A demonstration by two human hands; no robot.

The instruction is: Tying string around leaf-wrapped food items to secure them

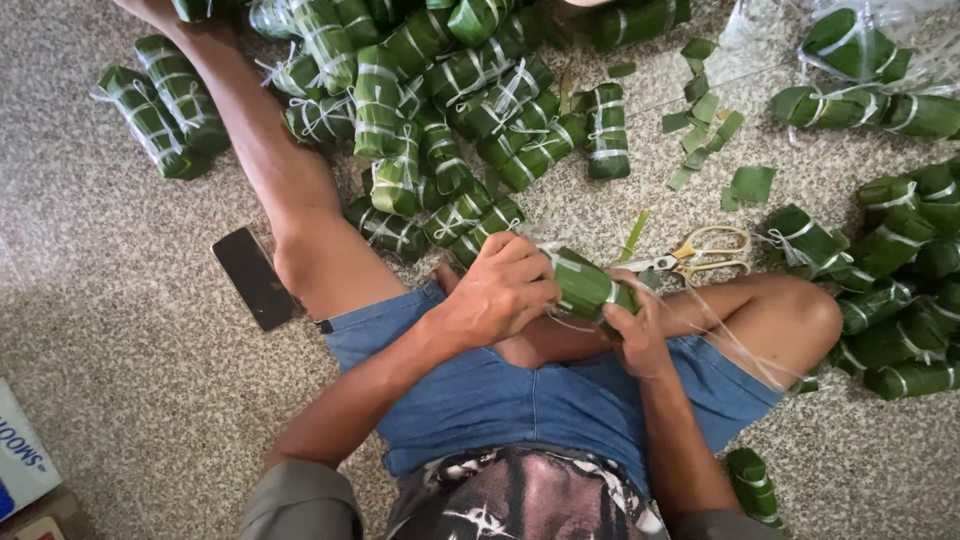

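Note:
I sit on a speckled floor with a green leaf-wrapped roll [585, 287] held over my lap between both hands. My left hand [497, 288] grips its left end from above. My right hand [634, 331] closes around its right end, where thin pale string [722, 336] trails off over my right thigh. A large pile of tied leaf-wrapped rolls [440, 95] lies on the floor just beyond my knees.
Yellow-handled scissors [700, 254] lie by my right knee. A black phone [254, 277] lies flat left of my left leg. More tied rolls [905, 280] are stacked at the right, others in a clear bag [860, 60]. Leaf scraps [710, 140] are scattered ahead. A box corner [20, 455] shows at left.

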